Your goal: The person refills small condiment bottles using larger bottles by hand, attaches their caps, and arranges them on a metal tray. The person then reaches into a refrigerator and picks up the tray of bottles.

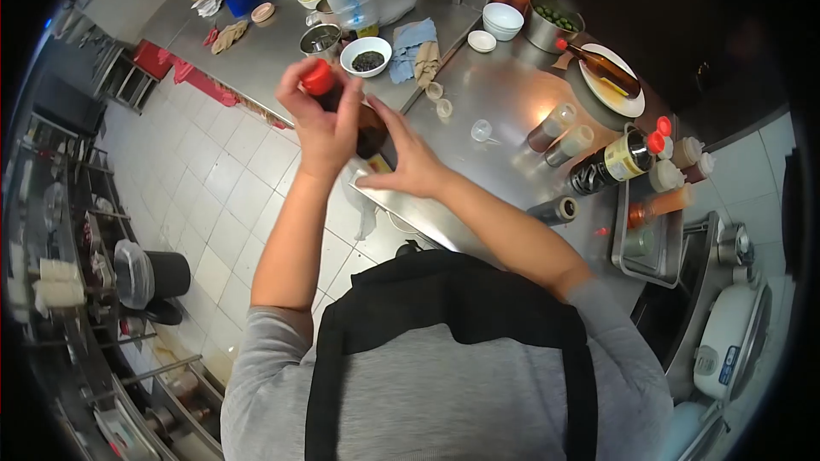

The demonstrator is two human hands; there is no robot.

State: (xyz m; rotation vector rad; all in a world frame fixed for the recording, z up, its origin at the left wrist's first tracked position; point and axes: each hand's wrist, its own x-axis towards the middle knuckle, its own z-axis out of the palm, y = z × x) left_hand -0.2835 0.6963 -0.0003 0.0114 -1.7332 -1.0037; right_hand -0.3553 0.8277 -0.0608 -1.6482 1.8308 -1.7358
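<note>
A dark brown bottle (371,132) with a red cap (317,77) is tilted between my two hands, above the counter's front edge. The fingers and thumb of my left hand (326,132) close round the neck just below the cap. Against the lower body lies my right hand (418,162), its fingers along one side and its thumb near the base. Part of a yellowish label shows there; the rest of the bottle is covered by my hands. Beyond the bottle stands a white bowl (366,57) with dark contents, beside a metal pot (321,39).
On the steel counter (478,175) are a large dark sauce bottle (613,162), several small jars, and a metal tray (658,265) with squeeze bottles. Another brown bottle (606,68) lies on a white plate (630,108). Cloths (416,49) lie farther back. A black bin (166,275) stands left.
</note>
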